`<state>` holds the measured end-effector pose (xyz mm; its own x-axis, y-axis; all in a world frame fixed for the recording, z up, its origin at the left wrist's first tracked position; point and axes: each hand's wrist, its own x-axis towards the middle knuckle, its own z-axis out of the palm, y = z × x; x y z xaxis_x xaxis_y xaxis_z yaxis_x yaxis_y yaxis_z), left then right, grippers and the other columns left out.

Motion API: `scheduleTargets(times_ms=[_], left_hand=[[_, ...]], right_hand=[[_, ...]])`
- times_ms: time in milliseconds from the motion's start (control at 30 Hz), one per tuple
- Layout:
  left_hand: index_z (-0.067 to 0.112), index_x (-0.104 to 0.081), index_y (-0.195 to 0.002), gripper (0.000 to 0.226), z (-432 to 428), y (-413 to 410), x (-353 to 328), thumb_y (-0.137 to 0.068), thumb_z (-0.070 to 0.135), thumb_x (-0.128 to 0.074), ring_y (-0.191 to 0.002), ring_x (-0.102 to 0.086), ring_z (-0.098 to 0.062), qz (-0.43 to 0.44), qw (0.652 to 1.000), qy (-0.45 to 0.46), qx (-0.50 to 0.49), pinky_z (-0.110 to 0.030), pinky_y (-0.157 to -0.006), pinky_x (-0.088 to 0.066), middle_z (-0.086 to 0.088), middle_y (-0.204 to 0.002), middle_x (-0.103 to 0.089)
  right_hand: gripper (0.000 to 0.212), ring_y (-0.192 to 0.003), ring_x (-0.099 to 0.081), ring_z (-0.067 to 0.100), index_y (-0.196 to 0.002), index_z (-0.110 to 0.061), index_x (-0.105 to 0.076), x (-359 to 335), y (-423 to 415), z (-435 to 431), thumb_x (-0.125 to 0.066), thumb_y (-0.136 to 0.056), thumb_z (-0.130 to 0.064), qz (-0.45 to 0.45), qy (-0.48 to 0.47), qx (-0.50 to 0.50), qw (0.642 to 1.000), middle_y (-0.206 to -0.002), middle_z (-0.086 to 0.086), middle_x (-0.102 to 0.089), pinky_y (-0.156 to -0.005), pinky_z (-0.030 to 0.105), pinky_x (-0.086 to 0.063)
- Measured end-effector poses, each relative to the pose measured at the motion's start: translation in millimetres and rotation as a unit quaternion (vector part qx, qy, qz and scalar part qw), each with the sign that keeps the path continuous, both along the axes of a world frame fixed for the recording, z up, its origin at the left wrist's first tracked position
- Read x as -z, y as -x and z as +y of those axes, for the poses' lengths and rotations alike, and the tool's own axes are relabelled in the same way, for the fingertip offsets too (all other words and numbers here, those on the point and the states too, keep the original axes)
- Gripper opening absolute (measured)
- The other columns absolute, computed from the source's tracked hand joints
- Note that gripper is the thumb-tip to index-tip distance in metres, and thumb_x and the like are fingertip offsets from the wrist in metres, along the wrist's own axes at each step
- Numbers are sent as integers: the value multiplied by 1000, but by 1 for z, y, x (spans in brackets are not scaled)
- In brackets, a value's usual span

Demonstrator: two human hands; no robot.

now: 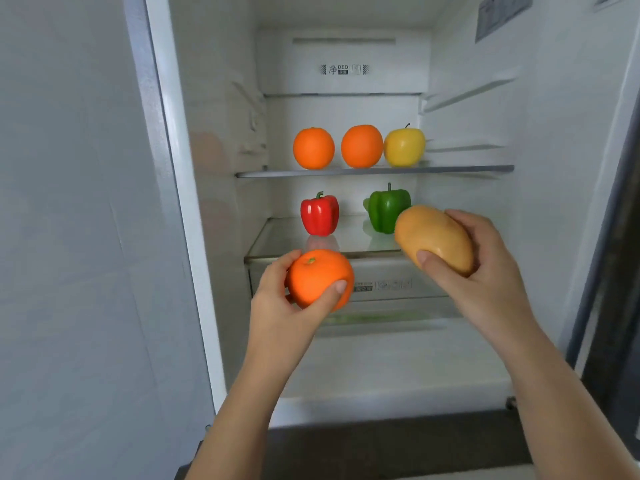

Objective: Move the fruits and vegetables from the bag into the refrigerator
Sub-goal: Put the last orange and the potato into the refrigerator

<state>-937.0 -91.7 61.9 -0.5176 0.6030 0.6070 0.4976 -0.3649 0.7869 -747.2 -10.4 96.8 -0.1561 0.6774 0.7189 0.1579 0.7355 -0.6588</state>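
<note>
Left hand [277,299] clasps an orange [320,278] at lower centre; right hand [485,268] clasps a potato [434,239] at centre right. Behind, in the open fridge [346,71], two peppers sit mid-frame; above them, two oranges and an apple.

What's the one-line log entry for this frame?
left hand: holds orange | right hand: holds potato | both at open fridge, unplaced
</note>
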Motion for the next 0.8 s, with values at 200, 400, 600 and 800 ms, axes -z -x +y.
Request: scheduleTargets(times_ms=[200,400,600,800], left_hand=[[31,-51,-117,65,74,2,-32,-60,43,-79,-100,-55,-5,44,999,-19,-3,-17,-78,-47,11,-113,-54],[39,-51,-109,57,128,16,-46,-60,43,-80,-101,-55,-5,64,998,-26,-11,-27,-85,-50,14,-115,-56],[24,-54,-120,66,164,20,-56,-62,37,-82,-101,-51,-9,118,993,12,-2,-29,-90,-45,17,-106,-51],[22,-53,-121,65,187,35,-55,-63,37,-80,-101,-52,-10,129,988,67,54,-25,-87,-42,9,-111,-53]], right_hand=[[54,-90,-50,-6,-114,-39,-44,-41,7,74,-64,-63,-43,51,-55,24,997,-102,-29,-48,-69,6,-35],[52,-88,-47,-12,-113,-40,-42,-68,19,125,-73,-73,-35,57,-97,30,993,-102,-29,-45,-65,2,-35],[54,-93,-49,8,-123,-28,-45,-95,20,159,-71,-76,-27,39,-107,53,992,-112,-12,-49,-72,15,-38],[54,-91,-47,12,-124,-23,-47,-117,11,196,-72,-76,-27,-48,-74,87,992,-107,-7,-49,-65,13,-35]])
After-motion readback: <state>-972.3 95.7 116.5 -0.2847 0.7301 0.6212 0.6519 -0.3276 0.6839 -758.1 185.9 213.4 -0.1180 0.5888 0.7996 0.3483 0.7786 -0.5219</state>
